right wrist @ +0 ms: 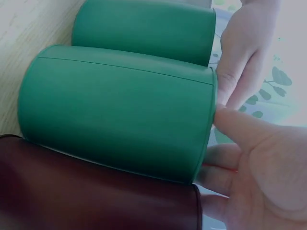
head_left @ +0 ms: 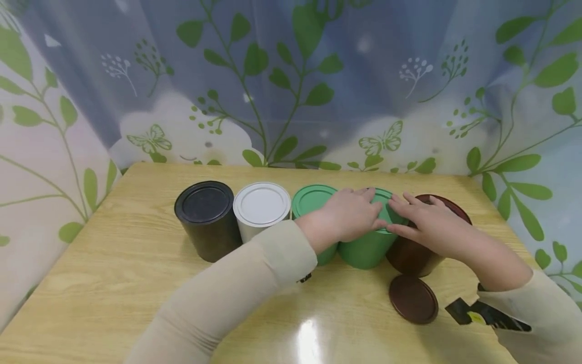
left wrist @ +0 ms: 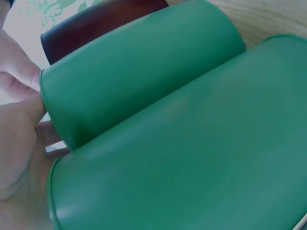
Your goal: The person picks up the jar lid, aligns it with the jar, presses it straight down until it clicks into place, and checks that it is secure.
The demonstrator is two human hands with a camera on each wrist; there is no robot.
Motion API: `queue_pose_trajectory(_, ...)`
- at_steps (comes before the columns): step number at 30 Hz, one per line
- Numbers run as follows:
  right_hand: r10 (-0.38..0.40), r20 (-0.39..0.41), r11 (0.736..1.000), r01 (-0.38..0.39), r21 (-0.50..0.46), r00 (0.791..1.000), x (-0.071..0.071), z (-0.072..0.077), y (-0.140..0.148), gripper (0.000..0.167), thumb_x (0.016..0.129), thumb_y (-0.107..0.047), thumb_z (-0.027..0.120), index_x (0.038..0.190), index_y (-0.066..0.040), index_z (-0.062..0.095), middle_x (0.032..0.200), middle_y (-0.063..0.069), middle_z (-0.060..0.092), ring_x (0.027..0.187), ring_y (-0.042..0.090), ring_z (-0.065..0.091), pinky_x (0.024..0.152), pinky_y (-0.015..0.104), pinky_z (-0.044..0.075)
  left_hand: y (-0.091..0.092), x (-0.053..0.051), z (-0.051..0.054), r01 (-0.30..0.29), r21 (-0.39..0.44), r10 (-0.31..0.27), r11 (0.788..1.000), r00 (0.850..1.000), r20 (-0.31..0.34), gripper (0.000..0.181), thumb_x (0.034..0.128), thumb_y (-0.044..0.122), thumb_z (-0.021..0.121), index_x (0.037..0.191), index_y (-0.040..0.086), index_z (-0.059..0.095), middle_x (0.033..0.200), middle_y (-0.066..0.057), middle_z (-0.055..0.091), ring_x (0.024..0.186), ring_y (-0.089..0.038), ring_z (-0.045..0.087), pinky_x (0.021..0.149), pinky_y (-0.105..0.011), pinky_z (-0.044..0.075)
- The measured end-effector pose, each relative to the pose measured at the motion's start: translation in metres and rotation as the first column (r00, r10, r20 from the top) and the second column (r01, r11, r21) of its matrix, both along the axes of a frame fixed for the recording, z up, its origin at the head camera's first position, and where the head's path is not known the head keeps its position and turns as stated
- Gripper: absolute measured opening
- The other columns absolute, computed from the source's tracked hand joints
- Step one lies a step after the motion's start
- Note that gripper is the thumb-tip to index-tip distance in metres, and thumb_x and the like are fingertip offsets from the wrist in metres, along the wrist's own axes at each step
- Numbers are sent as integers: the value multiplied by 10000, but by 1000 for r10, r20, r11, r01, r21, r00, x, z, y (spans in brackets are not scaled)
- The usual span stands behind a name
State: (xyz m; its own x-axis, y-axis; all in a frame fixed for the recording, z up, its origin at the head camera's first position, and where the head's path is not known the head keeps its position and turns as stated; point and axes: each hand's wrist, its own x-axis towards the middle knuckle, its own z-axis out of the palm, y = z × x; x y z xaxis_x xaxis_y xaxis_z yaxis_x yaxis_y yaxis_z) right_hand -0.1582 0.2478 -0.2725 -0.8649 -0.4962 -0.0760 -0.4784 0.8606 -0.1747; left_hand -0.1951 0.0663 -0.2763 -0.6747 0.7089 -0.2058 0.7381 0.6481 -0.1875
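Observation:
My left hand (head_left: 347, 215) and right hand (head_left: 432, 227) rest on top of the right-hand green can (head_left: 366, 253), fingers extended over its lid and rim. Upright beside it on the left stands another green can (head_left: 313, 199), partly hidden by my left forearm. To the right is a dark brown can (head_left: 409, 260), its top largely covered by my right hand. A round brown lid (head_left: 414, 299) lies on the table in front of it. In the right wrist view, the thumb of my right hand (right wrist: 278, 177) touches the rim of the middle green can (right wrist: 120, 110).
A white can (head_left: 262, 205) and a black can (head_left: 206, 217), both lidded, continue the row to the left on the wooden table (head_left: 113, 263). Behind the table hangs a leaf-patterned curtain (head_left: 282, 131). A black strap (head_left: 488, 316) is on my right wrist.

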Motion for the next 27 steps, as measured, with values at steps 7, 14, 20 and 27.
queue_pose_trajectory(7,20,10,999,-20,-43,1000,-3,-2,-3,600,926,-293,586,1383,47,398,1391,331,329,1257,474,339,975,676,218,-3,1,4,-60,-90,62,994,998,14,599,964,560,174,1498,288,172,1558,17,89,1400,-110,130,1109,-360,219)
queue_pose_trajectory(14,-29,-59,1000,28,-12,998,3,-5,-5,567,904,-293,614,1343,35,468,1334,328,408,1222,467,394,968,670,246,-3,3,1,-49,-83,49,995,999,0,599,961,566,175,1495,293,181,1553,25,113,1400,-112,130,1102,-341,237)
queue_pose_trajectory(20,-25,-202,998,35,46,979,12,-10,-9,492,886,-269,639,1271,24,551,1239,242,548,1178,432,467,946,662,293,-4,7,-5,-80,-2,80,997,996,35,594,976,535,193,1500,257,181,1558,0,87,1406,-125,105,1116,-359,200)
queue_pose_trajectory(27,-65,-232,998,67,2,971,18,-11,-11,476,893,-258,636,1270,21,553,1254,236,544,1198,428,450,969,652,264,-8,14,-14,-71,117,70,991,997,8,583,975,541,179,1483,265,260,1549,16,139,1406,-144,120,1118,-383,188)
